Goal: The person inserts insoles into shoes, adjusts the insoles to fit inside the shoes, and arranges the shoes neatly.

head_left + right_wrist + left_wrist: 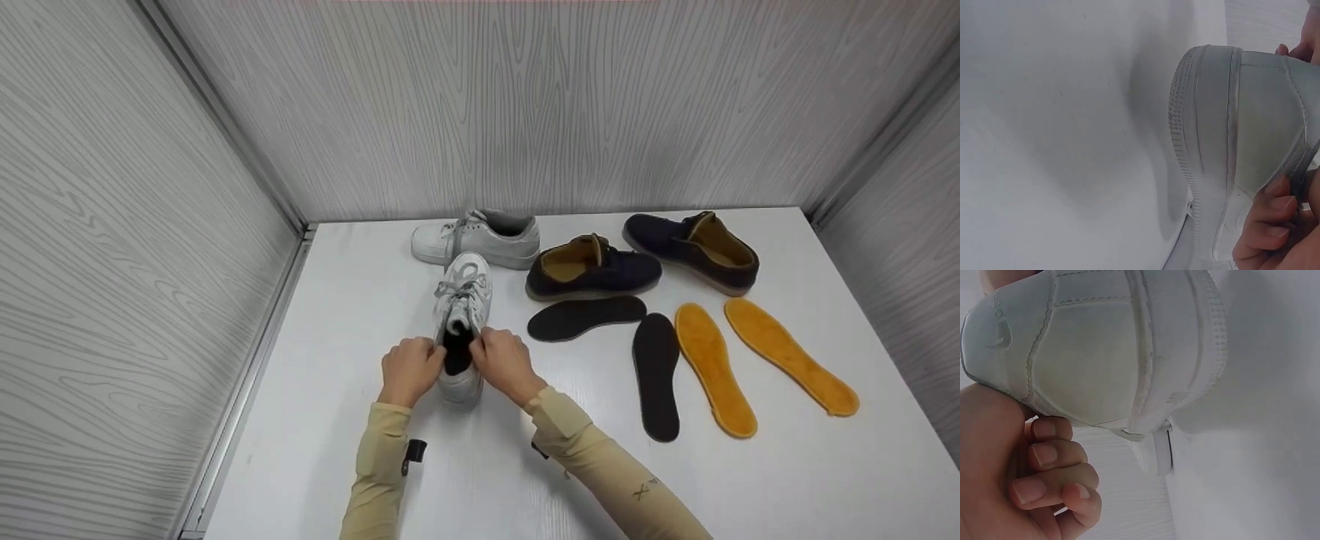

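Observation:
A white sneaker (463, 285) with grey laces points its toe away from me, its dark inside showing between my hands. The left hand (411, 367) pinches the left edge of its opening. On the opposite edge, the right hand (508, 363) does the same, fingers curled. Both wrist views show the heel of the sneaker (1089, 354) close up, with the curled fingers of the left hand (1055, 461) and the right hand (1269, 225) at its collar. The thumbs are partly hidden by the shoe.
Another white sneaker (487, 238) lies sideways behind. Right of it are two navy shoes, one nearer (600, 274) and one farther (675, 244). Before them lie two black insoles (657, 375) and two orange insoles (716, 367). Grey wood-grain walls (525, 105) enclose the white table (330, 315).

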A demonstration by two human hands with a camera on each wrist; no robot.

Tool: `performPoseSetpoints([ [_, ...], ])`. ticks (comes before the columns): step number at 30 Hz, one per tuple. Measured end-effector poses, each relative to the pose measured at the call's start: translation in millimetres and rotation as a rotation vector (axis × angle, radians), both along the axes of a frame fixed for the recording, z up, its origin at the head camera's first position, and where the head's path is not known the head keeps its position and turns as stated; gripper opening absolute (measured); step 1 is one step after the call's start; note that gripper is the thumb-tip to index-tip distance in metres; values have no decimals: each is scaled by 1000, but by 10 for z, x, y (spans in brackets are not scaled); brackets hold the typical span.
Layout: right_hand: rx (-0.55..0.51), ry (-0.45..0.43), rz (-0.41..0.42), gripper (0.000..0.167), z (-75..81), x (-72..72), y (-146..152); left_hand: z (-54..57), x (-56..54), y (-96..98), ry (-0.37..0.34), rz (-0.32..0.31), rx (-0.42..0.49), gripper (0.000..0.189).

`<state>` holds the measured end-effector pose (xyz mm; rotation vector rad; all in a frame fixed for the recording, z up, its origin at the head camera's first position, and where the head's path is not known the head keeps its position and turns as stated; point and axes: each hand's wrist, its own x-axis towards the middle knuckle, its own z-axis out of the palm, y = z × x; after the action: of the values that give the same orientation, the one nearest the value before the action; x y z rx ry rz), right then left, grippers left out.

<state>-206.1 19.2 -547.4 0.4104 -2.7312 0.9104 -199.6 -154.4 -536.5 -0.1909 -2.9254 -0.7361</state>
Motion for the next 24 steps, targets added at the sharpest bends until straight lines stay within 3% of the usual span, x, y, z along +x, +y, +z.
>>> performPoseSetpoints([
  [10,-7,80,62,27,127,226,252,99,288,199,77,-10,8,41],
  [18,-36,113,82,29,185,403,389,145,486,324,227,-24,13,44],
  [24,-44,129,99,31,190,549,506,148,635,411,224,-41,15,43],
])
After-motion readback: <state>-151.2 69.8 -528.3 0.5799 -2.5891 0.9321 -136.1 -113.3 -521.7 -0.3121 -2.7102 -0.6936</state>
